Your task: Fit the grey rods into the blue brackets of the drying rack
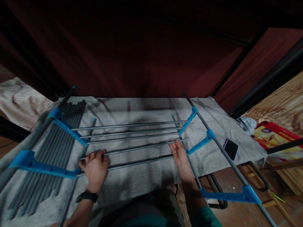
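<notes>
A thin grey metal rod (140,147) runs crosswise between my hands. Near its left end, my left hand (95,165) has its fingers wrapped on it, beside a long blue plastic bracket (47,168). My right hand (178,153) pinches the rod toward its right end, close to another blue bracket (201,142). Just below, a second crosswise rod (139,164) passes by both hands. Several more rods (131,128) span farther back between a left bracket (66,126) and a right bracket (189,120). Thicker side tubes (224,152) carry the brackets.
Several loose grey tubes (51,154) lie side by side at the left on a grey cloth (135,189). A phone (230,149) rests at the right of the cloth. Beyond it are a red box (283,138) and wooden slats (299,174). A dark red panel (145,57) stands behind.
</notes>
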{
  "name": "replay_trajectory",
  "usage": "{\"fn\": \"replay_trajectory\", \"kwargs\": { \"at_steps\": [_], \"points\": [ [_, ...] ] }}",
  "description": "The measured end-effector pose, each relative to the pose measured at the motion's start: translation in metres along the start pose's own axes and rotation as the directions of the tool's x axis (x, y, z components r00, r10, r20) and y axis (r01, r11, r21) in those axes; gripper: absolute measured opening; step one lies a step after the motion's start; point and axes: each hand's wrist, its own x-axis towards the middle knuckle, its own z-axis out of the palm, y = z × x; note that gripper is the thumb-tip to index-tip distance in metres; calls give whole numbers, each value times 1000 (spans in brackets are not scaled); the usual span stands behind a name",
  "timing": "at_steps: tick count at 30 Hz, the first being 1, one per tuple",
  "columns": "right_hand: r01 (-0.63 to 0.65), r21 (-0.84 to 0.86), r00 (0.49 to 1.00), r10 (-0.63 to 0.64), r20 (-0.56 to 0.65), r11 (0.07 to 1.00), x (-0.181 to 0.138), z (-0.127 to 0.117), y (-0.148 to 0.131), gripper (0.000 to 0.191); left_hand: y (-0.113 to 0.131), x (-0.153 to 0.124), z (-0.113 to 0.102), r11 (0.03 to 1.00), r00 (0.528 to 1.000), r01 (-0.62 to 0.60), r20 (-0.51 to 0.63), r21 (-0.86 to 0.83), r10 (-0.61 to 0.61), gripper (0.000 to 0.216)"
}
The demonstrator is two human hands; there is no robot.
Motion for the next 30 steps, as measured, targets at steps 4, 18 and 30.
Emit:
{"fn": "replay_trajectory", "kwargs": {
  "at_steps": [4, 18, 30],
  "points": [
    [20, -9, 1000, -20, -8, 1000, 4, -9, 3, 23, 1, -1, -2, 1000, 1000, 15, 9, -26, -15, 36],
    [58, 59, 996, -54, -67, 997, 33, -41, 16, 20, 5, -7, -4, 991, 991, -130, -36, 3, 130, 34],
    [19, 35, 992, -14, -128, 999, 42, -42, 12, 10, 6, -2, -7, 945, 946, -324, 10, -52, 325, 36]
  ]
}}
